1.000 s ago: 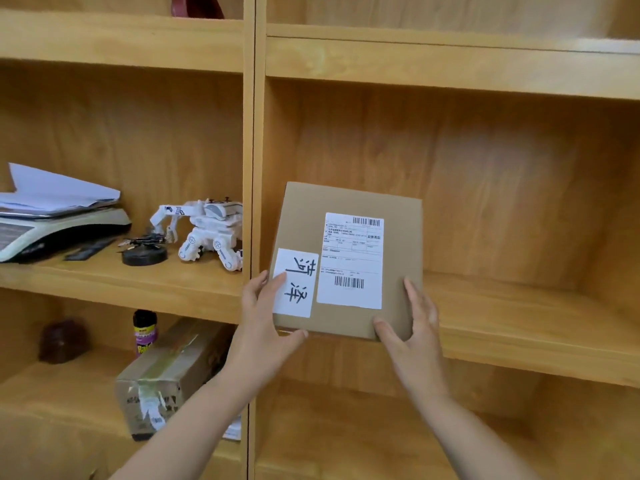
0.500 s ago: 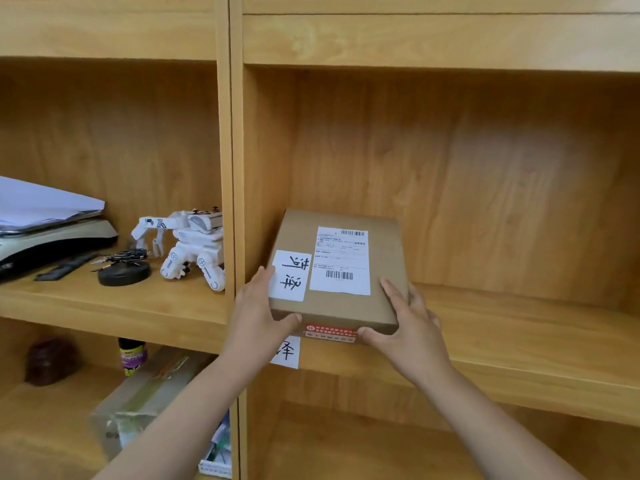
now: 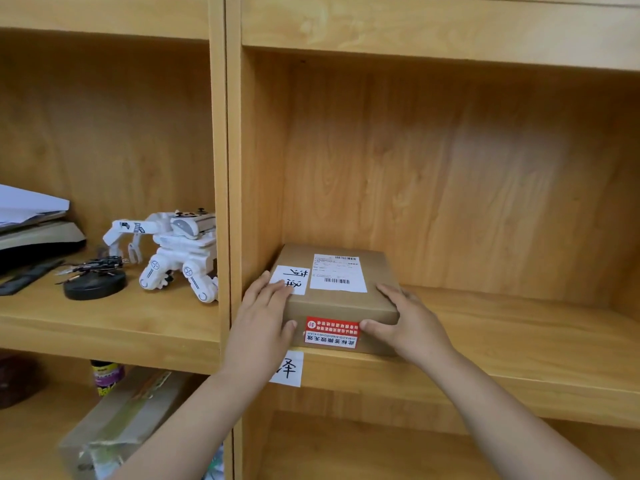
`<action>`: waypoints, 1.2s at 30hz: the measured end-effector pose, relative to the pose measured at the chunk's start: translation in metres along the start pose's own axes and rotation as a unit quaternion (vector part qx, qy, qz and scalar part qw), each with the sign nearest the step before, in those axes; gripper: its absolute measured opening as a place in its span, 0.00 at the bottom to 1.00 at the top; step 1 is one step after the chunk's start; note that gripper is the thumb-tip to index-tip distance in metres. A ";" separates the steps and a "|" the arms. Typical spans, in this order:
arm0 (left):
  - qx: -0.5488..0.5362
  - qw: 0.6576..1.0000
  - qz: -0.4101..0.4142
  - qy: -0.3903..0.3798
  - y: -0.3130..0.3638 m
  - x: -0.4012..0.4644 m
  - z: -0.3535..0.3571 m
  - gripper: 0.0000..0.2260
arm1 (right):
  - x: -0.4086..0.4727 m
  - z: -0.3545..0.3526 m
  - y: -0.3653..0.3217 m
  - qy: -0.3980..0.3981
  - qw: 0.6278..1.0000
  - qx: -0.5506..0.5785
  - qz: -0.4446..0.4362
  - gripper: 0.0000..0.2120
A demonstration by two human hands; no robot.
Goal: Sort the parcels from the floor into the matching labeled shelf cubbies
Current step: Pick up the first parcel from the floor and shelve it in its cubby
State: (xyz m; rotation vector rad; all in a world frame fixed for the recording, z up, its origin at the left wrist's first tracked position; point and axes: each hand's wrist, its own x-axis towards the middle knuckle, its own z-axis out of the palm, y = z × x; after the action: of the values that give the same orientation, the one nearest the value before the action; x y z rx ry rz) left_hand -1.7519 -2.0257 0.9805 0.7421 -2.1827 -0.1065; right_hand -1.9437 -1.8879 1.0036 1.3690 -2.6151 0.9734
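Left grip, right grip clasp parcel between, on shelf.

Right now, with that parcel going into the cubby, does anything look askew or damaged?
The brown parcel lies flat and undamaged, slightly skewed to the shelf edge, held by left hand and right hand. Odd: its handwritten label reads upside down, as does the red sticker.

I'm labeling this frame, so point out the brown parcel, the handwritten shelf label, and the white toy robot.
brown parcel [image 3: 346,303]: head view, bare cardboard on its top face.
handwritten shelf label [image 3: 288,369]: head view, middle of the white paper.
white toy robot [image 3: 180,252]: head view, its white body.
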 end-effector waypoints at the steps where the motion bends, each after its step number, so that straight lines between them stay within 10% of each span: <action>1: 0.016 1.000 0.011 0.005 -0.001 0.001 0.001 0.23 | 0.002 0.000 -0.001 -0.003 1.000 -0.001 0.002 0.39; 24: 0.144 0.989 0.032 0.001 0.002 0.007 0.011 0.23 | 0.014 0.001 -0.009 -0.019 0.999 -0.023 0.016 0.39; 36: 0.111 0.993 -0.038 0.021 0.016 -0.072 0.007 0.28 | -0.031 0.014 0.018 0.154 0.979 -0.061 -0.116 0.37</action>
State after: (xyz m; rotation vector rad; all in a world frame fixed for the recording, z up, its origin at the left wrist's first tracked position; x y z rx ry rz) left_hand -1.7287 -1.9749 0.9320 0.9425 -2.1484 0.1139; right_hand -1.9343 -1.8651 0.9736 1.3349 -2.1951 0.8929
